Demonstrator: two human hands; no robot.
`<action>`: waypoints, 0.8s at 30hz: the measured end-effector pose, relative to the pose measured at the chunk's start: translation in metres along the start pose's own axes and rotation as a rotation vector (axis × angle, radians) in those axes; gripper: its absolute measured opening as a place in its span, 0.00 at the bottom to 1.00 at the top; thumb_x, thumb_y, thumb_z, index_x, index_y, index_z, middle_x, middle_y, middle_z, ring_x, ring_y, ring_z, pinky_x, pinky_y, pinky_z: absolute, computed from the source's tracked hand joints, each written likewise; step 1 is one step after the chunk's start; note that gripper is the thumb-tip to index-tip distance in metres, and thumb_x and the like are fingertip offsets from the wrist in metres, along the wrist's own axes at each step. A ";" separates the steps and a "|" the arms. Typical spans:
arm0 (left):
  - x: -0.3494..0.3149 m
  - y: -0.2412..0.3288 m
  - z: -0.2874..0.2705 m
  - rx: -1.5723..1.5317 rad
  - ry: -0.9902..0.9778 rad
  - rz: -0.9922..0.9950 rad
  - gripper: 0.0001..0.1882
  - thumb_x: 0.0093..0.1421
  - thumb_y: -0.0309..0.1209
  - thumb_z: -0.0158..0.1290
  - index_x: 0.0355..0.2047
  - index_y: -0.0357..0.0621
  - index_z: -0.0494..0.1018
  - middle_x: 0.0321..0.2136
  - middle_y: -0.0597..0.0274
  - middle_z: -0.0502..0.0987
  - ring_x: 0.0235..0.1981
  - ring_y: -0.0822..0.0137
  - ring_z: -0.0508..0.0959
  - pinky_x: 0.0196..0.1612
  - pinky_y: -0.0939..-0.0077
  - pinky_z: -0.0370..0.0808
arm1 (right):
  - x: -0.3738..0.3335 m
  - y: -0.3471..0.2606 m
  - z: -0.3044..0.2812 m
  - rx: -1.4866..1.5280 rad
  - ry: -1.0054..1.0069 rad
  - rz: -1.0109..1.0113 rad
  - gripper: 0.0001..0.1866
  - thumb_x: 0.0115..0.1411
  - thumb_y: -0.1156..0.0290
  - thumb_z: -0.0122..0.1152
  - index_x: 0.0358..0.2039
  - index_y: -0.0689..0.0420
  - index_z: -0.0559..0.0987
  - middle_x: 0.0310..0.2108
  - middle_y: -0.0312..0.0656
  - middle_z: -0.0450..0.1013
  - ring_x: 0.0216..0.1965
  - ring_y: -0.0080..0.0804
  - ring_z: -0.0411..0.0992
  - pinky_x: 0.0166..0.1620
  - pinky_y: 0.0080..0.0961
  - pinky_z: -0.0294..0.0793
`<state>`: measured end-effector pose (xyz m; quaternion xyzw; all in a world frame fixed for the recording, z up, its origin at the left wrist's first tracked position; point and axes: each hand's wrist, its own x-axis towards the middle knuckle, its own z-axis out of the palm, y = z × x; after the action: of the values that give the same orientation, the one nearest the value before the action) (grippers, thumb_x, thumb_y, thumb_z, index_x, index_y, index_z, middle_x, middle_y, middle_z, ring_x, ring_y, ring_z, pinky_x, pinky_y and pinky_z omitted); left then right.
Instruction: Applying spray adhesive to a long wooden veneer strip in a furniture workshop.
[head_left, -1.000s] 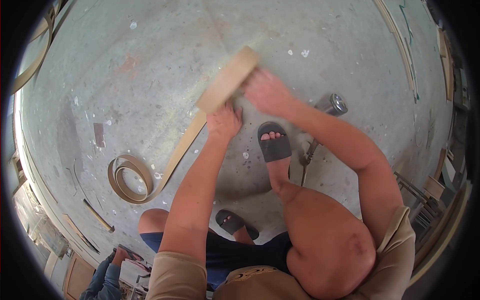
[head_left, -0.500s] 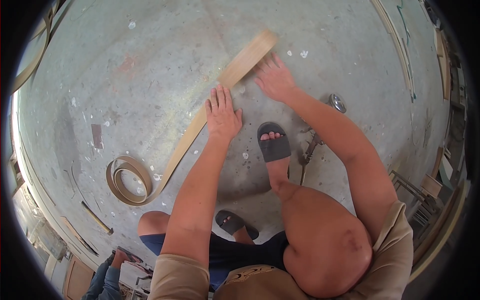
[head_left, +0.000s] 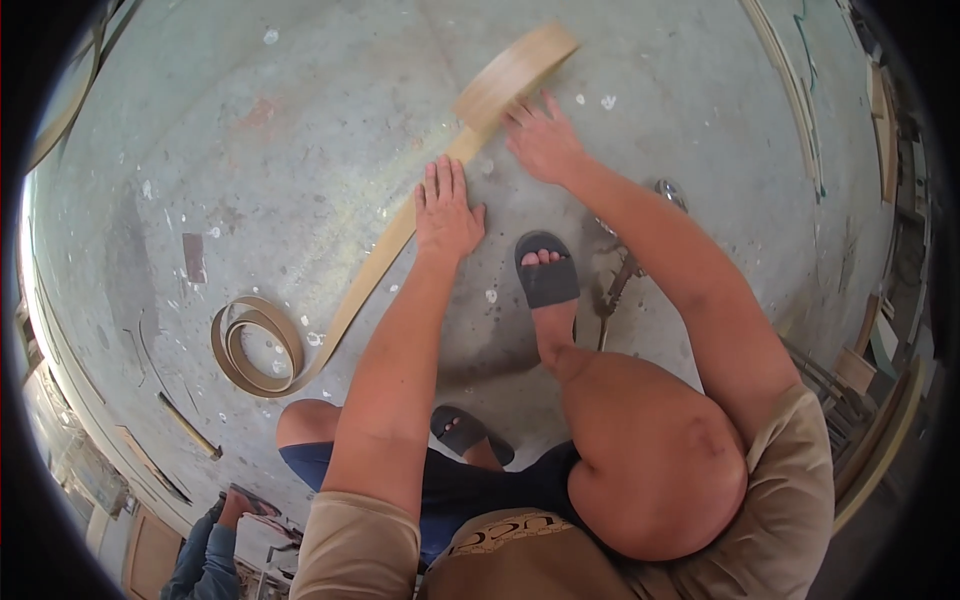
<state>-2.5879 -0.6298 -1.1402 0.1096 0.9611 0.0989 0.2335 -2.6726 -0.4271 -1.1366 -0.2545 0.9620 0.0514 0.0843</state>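
A long tan strip of wood-look edging [head_left: 378, 258] runs diagonally across the floor. Its near left end is wound into a loose coil [head_left: 258, 384], while the far end bends up and over in a wide curl [head_left: 515, 75]. My left hand [head_left: 447, 208] lies flat on the strip and the floor beside it, palm down, fingers stretched out. Beside the curl is my right hand [head_left: 543, 142], with its fingers spread and the tips at the curl's lower edge. Its thumb is hard to make out, and I see no grip around the strip.
Near my sandalled foot [head_left: 548, 275] lies a metal tool [head_left: 612, 290], partly hidden by my right forearm. A thin yellowish stick [head_left: 190, 428] and a brown flat patch [head_left: 194, 258] are to the left. Long strips [head_left: 785, 90] line the right side. Another person's leg [head_left: 215, 555] shows at lower left.
The curl at the strip's far end has shifted up and right and stands more rounded. My right hand has drawn slightly nearer; my left hand has slid down a little along the strip.
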 end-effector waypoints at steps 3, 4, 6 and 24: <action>0.002 -0.002 0.002 -0.014 0.037 0.003 0.45 0.62 0.48 0.50 0.71 0.38 0.43 0.72 0.51 0.45 0.72 0.50 0.46 0.71 0.52 0.47 | 0.002 -0.001 0.011 0.107 0.091 0.071 0.24 0.63 0.60 0.50 0.55 0.59 0.74 0.59 0.46 0.67 0.65 0.38 0.59 0.68 0.54 0.49; 0.003 0.000 0.000 -0.002 0.054 0.018 0.46 0.62 0.49 0.50 0.71 0.38 0.44 0.72 0.51 0.45 0.72 0.50 0.45 0.71 0.51 0.46 | 0.001 0.001 0.016 0.205 0.188 0.151 0.23 0.63 0.59 0.50 0.54 0.59 0.75 0.58 0.47 0.68 0.64 0.40 0.61 0.68 0.54 0.49; 0.003 0.000 0.003 -0.012 0.084 0.000 0.46 0.62 0.50 0.50 0.71 0.38 0.44 0.72 0.51 0.45 0.73 0.50 0.44 0.71 0.51 0.45 | 0.003 0.007 0.024 0.257 0.129 0.212 0.22 0.62 0.60 0.52 0.52 0.57 0.76 0.55 0.50 0.70 0.59 0.47 0.65 0.65 0.49 0.56; -0.010 -0.002 0.026 -0.112 0.259 0.019 0.42 0.64 0.47 0.47 0.70 0.38 0.45 0.72 0.51 0.45 0.73 0.52 0.44 0.71 0.48 0.41 | -0.143 -0.040 -0.042 0.862 0.191 0.369 0.15 0.61 0.73 0.60 0.49 0.57 0.78 0.44 0.47 0.71 0.46 0.43 0.72 0.51 0.32 0.70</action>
<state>-2.5672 -0.6311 -1.1587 0.0916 0.9751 0.1680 0.1124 -2.5357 -0.3990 -1.0710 -0.0247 0.9283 -0.3617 0.0826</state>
